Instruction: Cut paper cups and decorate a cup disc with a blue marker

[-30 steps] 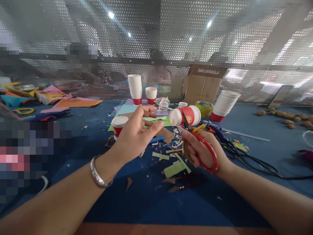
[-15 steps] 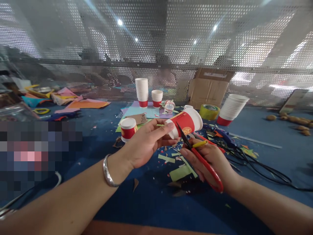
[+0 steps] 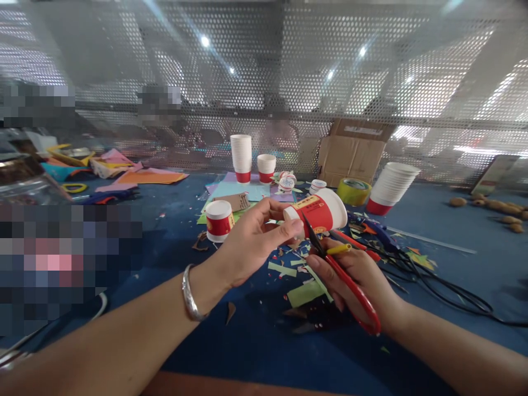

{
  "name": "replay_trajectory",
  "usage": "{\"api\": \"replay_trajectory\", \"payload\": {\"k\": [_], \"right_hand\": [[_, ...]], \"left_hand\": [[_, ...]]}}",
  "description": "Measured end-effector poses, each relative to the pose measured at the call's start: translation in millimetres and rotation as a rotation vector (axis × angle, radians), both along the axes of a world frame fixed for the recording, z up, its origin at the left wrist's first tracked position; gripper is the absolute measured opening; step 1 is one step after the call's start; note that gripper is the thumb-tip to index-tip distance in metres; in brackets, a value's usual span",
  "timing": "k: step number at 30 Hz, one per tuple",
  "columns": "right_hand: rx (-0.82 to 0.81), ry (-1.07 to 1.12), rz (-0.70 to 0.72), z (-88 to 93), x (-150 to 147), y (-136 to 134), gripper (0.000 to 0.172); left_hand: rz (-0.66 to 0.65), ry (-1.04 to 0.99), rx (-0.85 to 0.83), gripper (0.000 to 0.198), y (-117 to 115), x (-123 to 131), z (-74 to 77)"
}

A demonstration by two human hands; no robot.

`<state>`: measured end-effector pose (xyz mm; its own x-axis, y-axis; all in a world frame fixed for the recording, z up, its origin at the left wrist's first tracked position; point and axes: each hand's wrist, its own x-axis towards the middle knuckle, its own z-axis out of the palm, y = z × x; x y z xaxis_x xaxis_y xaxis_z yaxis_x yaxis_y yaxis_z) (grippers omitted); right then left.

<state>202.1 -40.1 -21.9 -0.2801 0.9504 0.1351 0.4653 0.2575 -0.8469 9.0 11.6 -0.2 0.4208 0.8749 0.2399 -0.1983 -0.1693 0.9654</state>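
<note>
My left hand [image 3: 264, 236], with a silver bangle at the wrist, grips a red and white paper cup [image 3: 319, 213] by its base. The cup lies tilted on its side in the air, mouth to the right. My right hand [image 3: 350, 275] is closed on scissors [image 3: 350, 286] with red handles and dark blades. Their blades lie against the cup's red side; whether they cut into it I cannot tell. A small yellow stick [image 3: 339, 249] shows between the right fingers. Behind my left hand an upside-down paper cup [image 3: 219, 220] stands on the blue table.
Cup stacks [image 3: 241, 159] stand at the back, another stack [image 3: 391, 187] at the right. Nearby are yellow tape [image 3: 353, 191], a blue glue gun [image 3: 381, 234] with a black cable [image 3: 445, 286], a cardboard box [image 3: 352, 157] and green paper scraps [image 3: 305, 294]. Coloured paper [image 3: 150, 176] lies at left.
The cup has turned a little in my left hand, so more of its printed side shows. The scissors stay against it, and both hands sit slightly further right and lower.
</note>
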Motion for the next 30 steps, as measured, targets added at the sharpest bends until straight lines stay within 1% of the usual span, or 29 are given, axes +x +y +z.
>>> {"api": "replay_trajectory", "payload": {"k": [4, 6, 9, 13, 17, 20, 24, 28, 30], "right_hand": [[0.06, -0.014, 0.014, 1.1, -0.3, 0.8, 0.044], [0.061, -0.003, -0.001, 0.7, -1.2, 0.7, 0.046], [0.04, 0.028, -0.045, 0.6, -3.1, -0.6, 0.045], [0.021, 0.055, -0.061, 3.8, -4.9, -3.6, 0.045], [-0.024, 0.075, -0.079, 7.7, -5.4, -5.4, 0.04], [-0.081, 0.088, -0.099, 9.9, -6.6, -7.1, 0.04], [-0.123, 0.047, -0.155, 16.0, -8.6, -12.3, 0.045], [-0.14, -0.008, -0.13, 22.6, -7.8, -16.0, 0.06], [-0.146, -0.004, -0.126, 23.9, -6.9, -16.1, 0.061]], "left_hand": [[0.041, -0.03, 0.035, 0.028, -2.5, 1.1, 3.6], [0.05, -0.037, 0.044, 0.028, -2.5, 1.4, 3.7], [0.048, -0.039, 0.047, 0.029, -2.4, 1.3, 2.0], [0.049, -0.053, 0.07, 0.031, -3.0, 0.4, -0.2], [0.086, 0.012, 0.108, 0.033, -3.3, -0.6, 1.4], [0.105, 0.059, 0.18, 0.033, -3.1, -0.5, 3.5], [0.116, 0.084, 0.245, 0.033, -4.4, 0.0, 3.6], [0.119, 0.096, 0.244, 0.033, -7.1, -0.4, 2.4], [0.12, 0.095, 0.259, 0.032, -7.4, -0.9, 2.3]]}}
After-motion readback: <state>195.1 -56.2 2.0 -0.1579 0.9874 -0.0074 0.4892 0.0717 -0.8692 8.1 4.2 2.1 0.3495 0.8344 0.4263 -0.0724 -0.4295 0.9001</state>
